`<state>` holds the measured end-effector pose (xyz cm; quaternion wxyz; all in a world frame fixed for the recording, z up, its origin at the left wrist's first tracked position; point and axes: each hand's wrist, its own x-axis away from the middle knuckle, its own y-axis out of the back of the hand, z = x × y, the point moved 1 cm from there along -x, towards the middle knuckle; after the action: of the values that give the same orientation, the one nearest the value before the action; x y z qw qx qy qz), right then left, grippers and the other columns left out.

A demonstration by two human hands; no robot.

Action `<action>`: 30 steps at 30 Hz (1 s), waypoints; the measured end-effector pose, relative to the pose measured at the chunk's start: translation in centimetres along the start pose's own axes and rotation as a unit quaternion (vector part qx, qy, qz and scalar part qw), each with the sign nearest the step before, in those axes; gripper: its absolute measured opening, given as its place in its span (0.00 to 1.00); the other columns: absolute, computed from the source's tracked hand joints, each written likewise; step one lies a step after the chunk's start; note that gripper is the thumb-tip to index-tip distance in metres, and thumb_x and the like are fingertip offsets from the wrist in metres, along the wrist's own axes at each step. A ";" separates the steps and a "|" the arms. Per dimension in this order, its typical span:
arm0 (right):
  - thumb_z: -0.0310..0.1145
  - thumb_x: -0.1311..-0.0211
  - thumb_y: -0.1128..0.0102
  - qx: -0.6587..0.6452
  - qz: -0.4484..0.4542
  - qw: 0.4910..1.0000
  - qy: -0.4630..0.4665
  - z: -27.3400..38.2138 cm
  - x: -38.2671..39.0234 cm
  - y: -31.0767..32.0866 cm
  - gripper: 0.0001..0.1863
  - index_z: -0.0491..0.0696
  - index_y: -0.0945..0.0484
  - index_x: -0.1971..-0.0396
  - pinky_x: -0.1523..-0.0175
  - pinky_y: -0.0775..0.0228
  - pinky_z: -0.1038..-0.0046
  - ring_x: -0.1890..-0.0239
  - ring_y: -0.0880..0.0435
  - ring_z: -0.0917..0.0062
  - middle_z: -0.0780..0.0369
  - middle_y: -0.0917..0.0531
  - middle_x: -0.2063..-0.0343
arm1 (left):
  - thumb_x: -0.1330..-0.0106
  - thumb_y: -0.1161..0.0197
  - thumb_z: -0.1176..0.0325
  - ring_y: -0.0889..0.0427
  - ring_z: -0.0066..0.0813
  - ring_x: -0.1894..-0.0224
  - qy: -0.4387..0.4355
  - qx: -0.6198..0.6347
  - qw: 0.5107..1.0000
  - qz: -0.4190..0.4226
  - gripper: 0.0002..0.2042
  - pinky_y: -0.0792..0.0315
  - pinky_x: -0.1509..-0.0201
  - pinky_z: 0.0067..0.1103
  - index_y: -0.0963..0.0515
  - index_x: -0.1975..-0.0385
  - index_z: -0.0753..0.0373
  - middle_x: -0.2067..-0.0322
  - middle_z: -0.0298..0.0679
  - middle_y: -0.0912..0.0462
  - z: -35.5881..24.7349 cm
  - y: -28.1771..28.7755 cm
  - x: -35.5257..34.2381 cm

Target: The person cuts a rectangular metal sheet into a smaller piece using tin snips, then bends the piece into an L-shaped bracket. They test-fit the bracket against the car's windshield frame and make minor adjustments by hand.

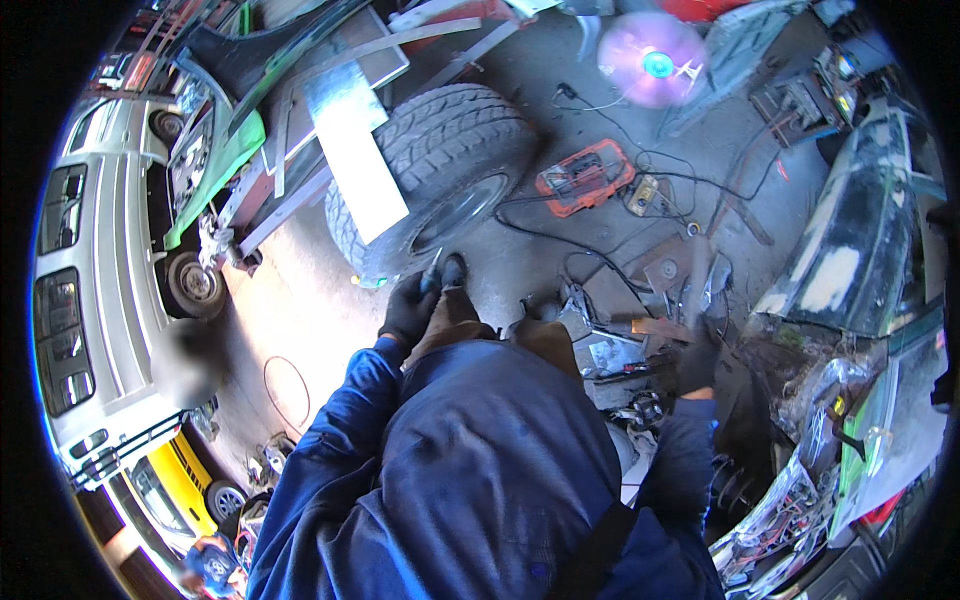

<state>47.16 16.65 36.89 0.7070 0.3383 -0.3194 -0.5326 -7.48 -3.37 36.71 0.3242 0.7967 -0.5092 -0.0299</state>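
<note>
My gloved left hand is closed on a slim tool with a blue handle and a thin metal tip, in front of my shoe. My gloved right hand is at the right, smeared and dark, near an orange-brown handle-like piece; its fingers and what they may hold are unclear. A large tyre on a rim stands ahead, with a white panel beside it. Below the right hand and around it lie metal parts.
An orange tray, cables and a pink disc are ahead. Body panels crowd the right. A white van, a yellow car and a capped person are at the left. Stacked metal frames stand front left.
</note>
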 end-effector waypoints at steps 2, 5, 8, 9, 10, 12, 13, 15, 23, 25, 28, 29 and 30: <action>0.36 0.25 0.41 -0.099 0.015 0.995 0.020 6.4 -2.7 -4.5 0.18 0.39 0.19 0.44 0.48 0.20 0.61 0.53 0.12 0.61 0.52 0.13 0.54 | 0.29 0.33 0.65 0.20 0.26 0.66 0.093 0.114 0.988 0.038 0.11 0.24 0.58 0.28 0.17 0.54 0.64 0.68 0.37 0.16 0.3 0.2 -0.1; 0.36 0.22 0.45 -0.366 0.091 0.918 -0.123 16.8 -5.3 -10.8 0.17 0.38 0.18 0.48 0.47 0.22 0.64 0.55 0.14 0.70 0.57 0.12 0.57 | 0.29 0.34 0.67 0.20 0.22 0.63 0.147 0.252 0.953 0.086 0.12 0.23 0.55 0.24 0.18 0.50 0.63 0.64 0.33 0.17 -0.6 1.8 -0.4; 0.37 0.23 0.43 -0.321 0.151 0.935 -0.005 26.8 -6.9 -15.8 0.17 0.39 0.16 0.50 0.49 0.23 0.67 0.56 0.15 0.74 0.57 0.11 0.59 | 0.29 0.35 0.69 0.19 0.23 0.59 0.141 0.297 0.932 0.151 0.16 0.23 0.51 0.24 0.20 0.44 0.64 0.60 0.33 0.16 -1.5 5.0 -1.2; 0.37 0.24 0.43 -0.326 0.170 0.929 -0.028 29.8 -7.1 -17.6 0.17 0.39 0.16 0.50 0.49 0.23 0.67 0.57 0.15 0.75 0.58 0.12 0.61 | 0.29 0.36 0.69 0.18 0.23 0.58 0.134 0.304 0.928 0.170 0.17 0.23 0.49 0.24 0.21 0.42 0.64 0.59 0.34 0.16 -1.5 6.1 -1.6; 0.37 0.24 0.43 -0.341 0.192 0.920 -0.033 32.4 -7.2 -19.4 0.17 0.39 0.16 0.51 0.49 0.23 0.67 0.58 0.15 0.76 0.58 0.12 0.62 | 0.29 0.37 0.69 0.18 0.24 0.57 0.127 0.312 0.922 0.190 0.18 0.22 0.48 0.24 0.22 0.40 0.64 0.57 0.34 0.16 -1.3 7.3 -2.0; 0.37 0.24 0.43 -0.371 0.247 0.895 -0.040 36.5 -7.4 -22.6 0.17 0.39 0.16 0.51 0.51 0.22 0.67 0.61 0.16 0.77 0.59 0.12 0.62 | 0.29 0.39 0.71 0.17 0.27 0.52 0.123 0.326 0.915 0.204 0.21 0.23 0.43 0.25 0.24 0.37 0.65 0.54 0.36 0.15 -0.2 9.4 -3.1; 0.37 0.24 0.43 -0.439 0.275 0.848 -0.108 38.2 -7.2 -24.3 0.16 0.38 0.16 0.53 0.55 0.23 0.68 0.65 0.18 0.78 0.59 0.13 0.65 | 0.29 0.39 0.71 0.17 0.28 0.51 0.108 0.328 0.917 0.199 0.20 0.23 0.42 0.26 0.23 0.38 0.65 0.53 0.37 0.15 0.4 10.2 -3.8; 0.36 0.24 0.43 -0.354 0.251 0.899 -0.057 41.0 -7.6 -27.5 0.16 0.37 0.16 0.56 0.59 0.27 0.68 0.66 0.20 0.78 0.57 0.14 0.68 | 0.30 0.40 0.71 0.17 0.29 0.49 0.074 0.288 0.931 0.213 0.20 0.23 0.40 0.27 0.22 0.38 0.64 0.51 0.38 0.15 2.0 12.0 -5.4; 0.35 0.25 0.42 -0.329 0.239 0.910 -0.083 45.7 -7.3 -33.5 0.14 0.39 0.15 0.54 0.53 0.24 0.68 0.60 0.15 0.73 0.55 0.11 0.64 | 0.30 0.41 0.70 0.17 0.30 0.48 0.007 0.202 0.933 0.297 0.17 0.24 0.39 0.29 0.17 0.43 0.62 0.51 0.40 0.14 6.3 15.9 -10.8; 0.34 0.26 0.42 -0.309 0.222 0.920 -0.093 46.7 -7.3 -33.5 0.14 0.40 0.16 0.52 0.49 0.23 0.67 0.56 0.13 0.68 0.53 0.12 0.61 | 0.31 0.42 0.71 0.16 0.30 0.49 0.025 0.218 0.931 0.290 0.17 0.23 0.40 0.29 0.18 0.44 0.63 0.52 0.41 0.14 7.0 15.9 -11.6; 0.33 0.26 0.42 -0.143 0.129 0.980 0.053 48.4 -7.1 -32.3 0.17 0.39 0.18 0.44 0.43 0.24 0.66 0.50 0.15 0.65 0.53 0.14 0.51 | 0.31 0.42 0.71 0.16 0.31 0.51 0.010 0.202 0.937 0.283 0.16 0.22 0.42 0.29 0.18 0.46 0.65 0.54 0.42 0.15 7.8 15.6 -12.6; 0.33 0.27 0.42 -0.139 0.131 0.978 0.077 49.0 -7.0 -31.8 0.17 0.39 0.18 0.45 0.42 0.24 0.65 0.50 0.15 0.62 0.52 0.15 0.50 | 0.31 0.41 0.72 0.16 0.31 0.52 0.000 0.179 0.944 0.276 0.16 0.22 0.43 0.29 0.18 0.46 0.66 0.55 0.42 0.15 8.0 15.5 -12.8; 0.33 0.27 0.41 -0.132 0.141 0.977 0.086 49.5 -6.8 -31.3 0.17 0.39 0.18 0.45 0.42 0.24 0.63 0.49 0.16 0.60 0.51 0.16 0.49 | 0.31 0.41 0.72 0.16 0.32 0.53 0.013 0.208 0.937 0.279 0.15 0.22 0.44 0.29 0.18 0.47 0.67 0.56 0.42 0.16 8.1 15.4 -13.0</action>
<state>-11.36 10.06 38.73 0.8387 0.2377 -0.2283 -0.4335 -28.96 -0.74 35.06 0.1528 0.6724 -0.7017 0.1791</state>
